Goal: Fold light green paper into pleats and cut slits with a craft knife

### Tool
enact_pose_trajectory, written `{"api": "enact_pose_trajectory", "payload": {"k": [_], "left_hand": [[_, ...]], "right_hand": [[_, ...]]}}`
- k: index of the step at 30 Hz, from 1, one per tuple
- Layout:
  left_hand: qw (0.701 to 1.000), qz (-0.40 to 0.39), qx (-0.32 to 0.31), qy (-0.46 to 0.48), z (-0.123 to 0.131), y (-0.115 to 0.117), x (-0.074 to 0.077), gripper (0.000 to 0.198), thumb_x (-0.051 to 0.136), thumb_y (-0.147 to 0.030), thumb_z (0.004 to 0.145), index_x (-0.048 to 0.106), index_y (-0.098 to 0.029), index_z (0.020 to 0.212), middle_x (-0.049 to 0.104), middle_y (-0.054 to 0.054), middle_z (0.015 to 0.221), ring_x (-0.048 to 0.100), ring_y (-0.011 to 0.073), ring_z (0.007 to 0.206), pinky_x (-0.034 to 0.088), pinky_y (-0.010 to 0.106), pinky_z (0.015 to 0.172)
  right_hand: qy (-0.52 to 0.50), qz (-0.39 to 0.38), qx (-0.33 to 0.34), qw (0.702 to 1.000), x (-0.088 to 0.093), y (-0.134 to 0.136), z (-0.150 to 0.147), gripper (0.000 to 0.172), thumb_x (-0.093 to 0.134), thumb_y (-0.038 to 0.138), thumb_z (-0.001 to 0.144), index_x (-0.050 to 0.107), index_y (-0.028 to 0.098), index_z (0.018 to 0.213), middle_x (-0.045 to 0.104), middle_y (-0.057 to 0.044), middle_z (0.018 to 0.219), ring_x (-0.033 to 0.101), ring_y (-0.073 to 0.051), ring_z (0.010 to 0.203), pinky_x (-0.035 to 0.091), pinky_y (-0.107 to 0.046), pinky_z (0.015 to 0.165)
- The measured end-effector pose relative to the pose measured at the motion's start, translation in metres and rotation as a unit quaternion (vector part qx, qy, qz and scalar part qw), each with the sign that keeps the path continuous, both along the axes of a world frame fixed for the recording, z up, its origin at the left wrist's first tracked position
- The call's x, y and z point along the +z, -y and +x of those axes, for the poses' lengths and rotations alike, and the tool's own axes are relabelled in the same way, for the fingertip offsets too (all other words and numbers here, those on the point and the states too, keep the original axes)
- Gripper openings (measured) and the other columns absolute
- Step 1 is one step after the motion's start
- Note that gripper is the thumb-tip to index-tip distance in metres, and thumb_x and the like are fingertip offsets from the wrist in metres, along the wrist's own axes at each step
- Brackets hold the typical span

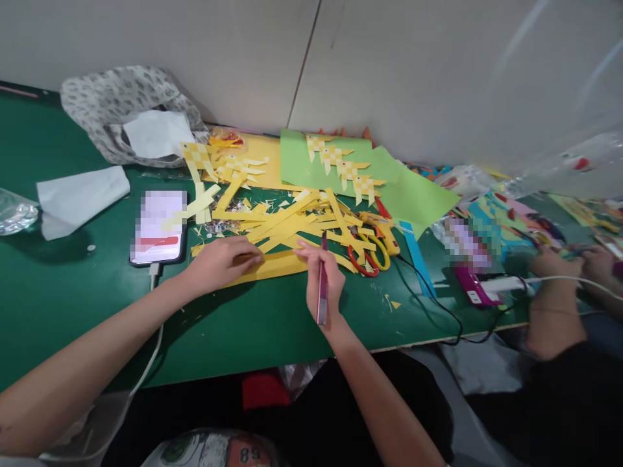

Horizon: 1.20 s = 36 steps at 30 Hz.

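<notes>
My left hand (221, 263) is closed, thumb and fingers pinching the upper edge of a wide yellow paper strip (277, 266) near the table's front. A slim purple metallic tool (322, 295) stands nearly upright in my right hand (327, 275); whether it is a pen or tweezers I cannot tell. Fingertips of that hand also touch the strip's right part. Just behind lies a loose pile of cut yellow paper strips (287, 224). Red-handled and yellow-handled scissors (364, 263) lie right of the pile, beside a yellow glue gun (387, 233).
A phone (158, 227) on a white cable lies left. Woven yellow paper fish (348, 170) rest on green paper (292, 162). A patterned cloth bag (104, 107) sits at the back left. A co-worker's hands (555, 269) are at right, near a magenta power bank (474, 288).
</notes>
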<state>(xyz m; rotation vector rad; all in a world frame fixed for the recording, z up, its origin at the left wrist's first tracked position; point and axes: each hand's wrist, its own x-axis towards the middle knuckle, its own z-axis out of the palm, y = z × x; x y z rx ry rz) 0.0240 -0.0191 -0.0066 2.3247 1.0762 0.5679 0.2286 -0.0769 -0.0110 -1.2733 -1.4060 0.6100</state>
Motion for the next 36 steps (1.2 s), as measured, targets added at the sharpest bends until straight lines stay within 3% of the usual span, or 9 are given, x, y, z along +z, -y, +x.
{"api": "enact_pose_trajectory", "payload": {"k": [3,6,9,12,18,23,28,33,36], "left_hand": [[0.993,-0.019,0.076,0.083,0.002,0.002,0.004,0.028,0.048,-0.038,0.090,0.067,-0.018,0.086,0.070,0.005,0.086,0.061,0.0167,0.077,0.045,0.027,0.064],[0.971,-0.090,0.142,0.171,0.005,0.005,0.004,0.027,0.056,-0.043,0.085,0.066,-0.018,0.085,0.071,0.005,0.087,0.063,0.0165,0.076,0.049,0.027,0.065],[0.943,-0.191,0.134,0.238,0.010,0.009,0.000,0.030,0.062,-0.046,0.080,0.065,-0.017,0.087,0.071,0.005,0.087,0.065,0.0168,0.076,0.053,0.028,0.067],[0.934,-0.241,0.107,0.239,0.013,0.012,-0.002,0.032,0.066,-0.046,0.077,0.064,-0.017,0.090,0.070,0.005,0.085,0.066,0.0168,0.076,0.054,0.028,0.068],[0.941,-0.238,0.099,0.220,0.011,0.008,0.000,0.030,0.061,-0.046,0.080,0.063,-0.017,0.080,0.067,0.003,0.077,0.063,0.0147,0.068,0.052,0.026,0.058],[0.907,-0.266,0.175,0.275,0.004,-0.001,0.004,0.030,0.065,-0.046,0.077,0.059,-0.016,0.076,0.065,0.001,0.070,0.062,0.0128,0.063,0.053,0.025,0.055],[0.904,-0.276,0.179,0.272,0.005,0.000,0.005,0.033,0.068,-0.048,0.073,0.062,-0.016,0.077,0.063,0.000,0.070,0.061,0.0132,0.065,0.054,0.024,0.055],[0.901,-0.264,0.209,0.272,0.006,0.001,-0.002,0.042,0.068,-0.048,0.074,0.060,-0.016,0.100,0.066,0.005,0.080,0.064,0.0185,0.075,0.057,0.029,0.058],[0.939,-0.156,0.199,0.233,0.004,0.000,-0.007,0.052,0.067,-0.043,0.077,0.051,-0.020,0.122,0.063,0.009,0.109,0.061,0.0231,0.100,0.057,0.035,0.075]], "right_hand": [[-0.031,0.034,-0.082,0.996,-0.001,-0.006,-0.001,0.014,0.056,0.034,0.087,0.045,0.026,0.092,0.058,-0.009,0.123,0.053,-0.022,0.121,0.047,-0.043,0.097],[-0.088,-0.013,-0.073,0.993,0.000,-0.010,-0.004,0.033,0.067,0.034,0.079,0.037,0.026,0.090,0.051,-0.011,0.129,0.052,-0.022,0.121,0.047,-0.042,0.096],[-0.186,-0.112,0.003,0.976,0.002,-0.013,-0.008,0.040,0.071,0.035,0.073,0.034,0.026,0.086,0.061,-0.004,0.102,0.065,-0.018,0.093,0.054,-0.035,0.083],[-0.230,-0.153,0.048,0.960,0.004,-0.015,-0.012,0.044,0.076,0.032,0.067,0.034,0.026,0.080,0.057,0.005,0.077,0.065,-0.013,0.070,0.054,-0.028,0.070],[-0.204,-0.170,0.099,0.959,0.005,-0.017,-0.016,0.046,0.079,0.033,0.061,0.035,0.025,0.075,0.059,0.005,0.072,0.061,-0.012,0.061,0.051,-0.026,0.059],[-0.205,-0.123,0.003,0.971,0.007,-0.025,0.005,0.043,0.079,0.029,0.061,0.039,0.024,0.074,0.061,0.004,0.074,0.062,-0.013,0.067,0.051,-0.028,0.067],[-0.215,-0.088,-0.030,0.972,0.013,-0.031,0.022,0.046,0.081,0.028,0.059,0.038,0.023,0.073,0.061,0.005,0.071,0.060,-0.012,0.063,0.047,-0.027,0.062],[-0.232,-0.078,-0.035,0.969,0.016,-0.030,0.020,0.044,0.081,0.024,0.059,0.039,0.022,0.073,0.058,0.008,0.066,0.055,-0.009,0.056,0.045,-0.024,0.059],[-0.237,-0.074,-0.023,0.969,0.015,-0.029,0.019,0.043,0.080,0.024,0.060,0.040,0.022,0.074,0.059,0.007,0.066,0.058,-0.011,0.059,0.046,-0.025,0.058]]}}
